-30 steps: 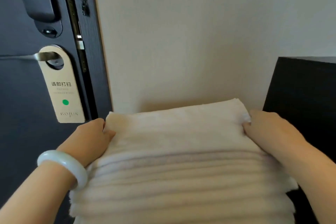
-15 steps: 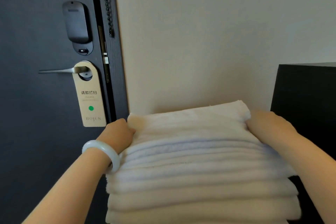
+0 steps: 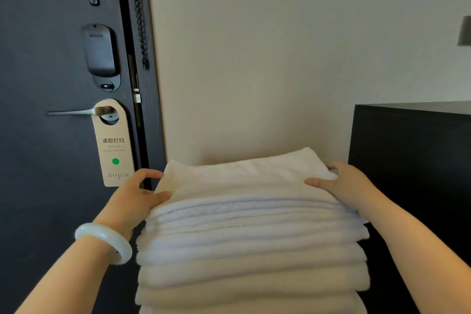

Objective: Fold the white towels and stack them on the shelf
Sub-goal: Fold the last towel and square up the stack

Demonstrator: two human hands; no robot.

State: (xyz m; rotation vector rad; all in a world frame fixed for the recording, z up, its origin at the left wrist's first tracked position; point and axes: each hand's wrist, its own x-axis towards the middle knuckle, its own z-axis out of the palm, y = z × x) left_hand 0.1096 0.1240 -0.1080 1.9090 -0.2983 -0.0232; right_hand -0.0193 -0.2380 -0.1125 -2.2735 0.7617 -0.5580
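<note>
Tall stack of folded white towels [image 3: 252, 250] at 6 o'clock, top towel [image 3: 242, 178] on it. Left hand [image 3: 132, 201] pinches its 9 o'clock edge, thumb on top; right hand [image 3: 341, 183] grips the 3 o'clock edge likewise. Likely the placing step; next calls for releasing without skewing the edges.

Soft, dim indoor light, faint shadows behind the stack, wide-angle bending at the edges.
</note>
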